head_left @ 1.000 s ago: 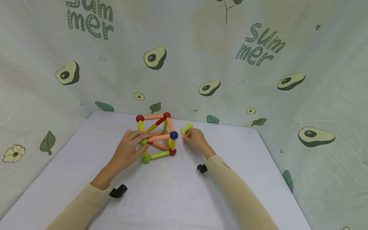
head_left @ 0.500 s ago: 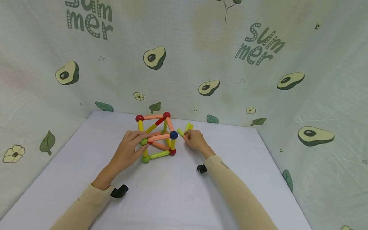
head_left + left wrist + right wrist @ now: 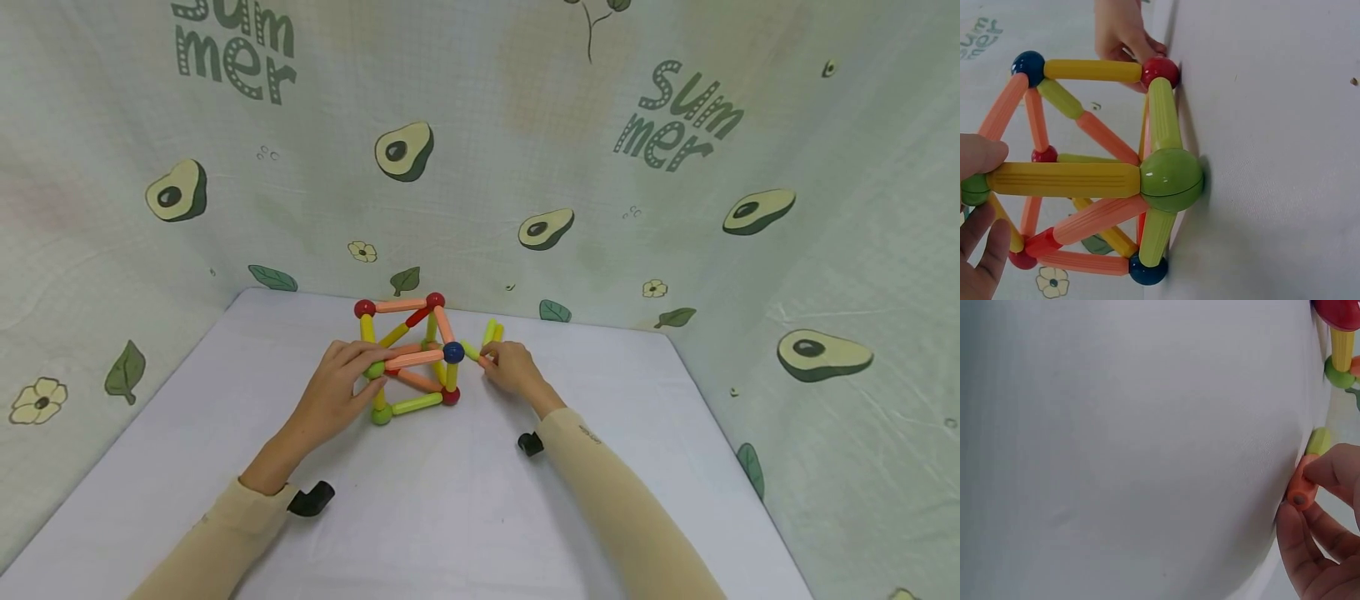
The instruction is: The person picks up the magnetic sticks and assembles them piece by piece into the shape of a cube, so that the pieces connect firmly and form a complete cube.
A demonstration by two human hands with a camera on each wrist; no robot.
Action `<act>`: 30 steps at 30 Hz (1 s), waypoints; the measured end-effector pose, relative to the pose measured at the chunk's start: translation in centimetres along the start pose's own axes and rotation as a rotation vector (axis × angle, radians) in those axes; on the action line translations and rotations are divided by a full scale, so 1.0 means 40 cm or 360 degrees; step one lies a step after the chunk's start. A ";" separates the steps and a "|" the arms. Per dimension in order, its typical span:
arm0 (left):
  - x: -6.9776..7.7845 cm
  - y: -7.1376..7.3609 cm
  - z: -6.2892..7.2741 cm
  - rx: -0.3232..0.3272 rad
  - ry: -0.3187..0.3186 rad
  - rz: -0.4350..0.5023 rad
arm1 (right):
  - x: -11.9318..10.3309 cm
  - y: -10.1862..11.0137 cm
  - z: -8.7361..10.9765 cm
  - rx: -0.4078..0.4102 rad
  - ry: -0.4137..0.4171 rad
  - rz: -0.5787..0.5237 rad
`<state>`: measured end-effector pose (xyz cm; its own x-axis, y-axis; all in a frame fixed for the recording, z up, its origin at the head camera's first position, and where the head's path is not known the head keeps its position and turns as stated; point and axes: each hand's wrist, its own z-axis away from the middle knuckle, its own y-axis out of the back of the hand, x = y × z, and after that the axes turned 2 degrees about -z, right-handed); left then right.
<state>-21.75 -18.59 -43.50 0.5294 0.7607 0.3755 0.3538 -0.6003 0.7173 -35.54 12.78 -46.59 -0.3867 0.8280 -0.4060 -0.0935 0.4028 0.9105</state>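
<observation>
A cube-like frame of magnetic sticks and balls (image 3: 417, 403) stands on the table, with orange, yellow and green sticks and red, green and blue balls. My left hand (image 3: 337, 385) holds the green ball (image 3: 975, 190) at its upper near-left corner, thumb on one side and fingers on the other. Right of the frame, my right hand (image 3: 512, 367) pinches a magnetic stick (image 3: 1302, 485) by its orange half between thumb and fingers. Its green half points left toward the frame. In the right wrist view the stick lies low, at the table surface.
Behind my right hand lie a green stick (image 3: 490, 330) and a yellow stick (image 3: 498, 332). A patterned cloth (image 3: 480, 167) hangs behind the white table (image 3: 420, 517) and along its sides. Each sleeve carries a small black wrist camera (image 3: 312, 498).
The stick in my right hand has swung from pointing away to pointing left, its green end now close to the frame. My left hand and the frame have stayed in place.
</observation>
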 end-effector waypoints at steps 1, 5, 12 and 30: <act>0.000 0.001 0.000 0.0000 -0.0003 -0.0001 | 0.001 -0.001 0.000 -0.0004 -0.0002 0.0008; 0.000 0.002 -0.001 -0.0007 -0.0016 -0.0014 | 0.004 0.000 0.003 -0.0016 -0.0007 0.0040; 0.001 0.008 -0.003 -0.0021 -0.0034 -0.0002 | 0.001 0.008 0.012 -0.0048 0.0007 0.0119; -0.013 0.009 0.002 -0.0066 -0.0047 0.0037 | -0.029 0.079 0.131 0.0012 0.0182 -0.0160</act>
<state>-21.83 -19.22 -43.48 0.5599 0.7386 0.3756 0.3092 -0.6068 0.7322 -30.59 15.12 -43.65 -0.4779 0.7336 -0.4832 -0.1302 0.4848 0.8649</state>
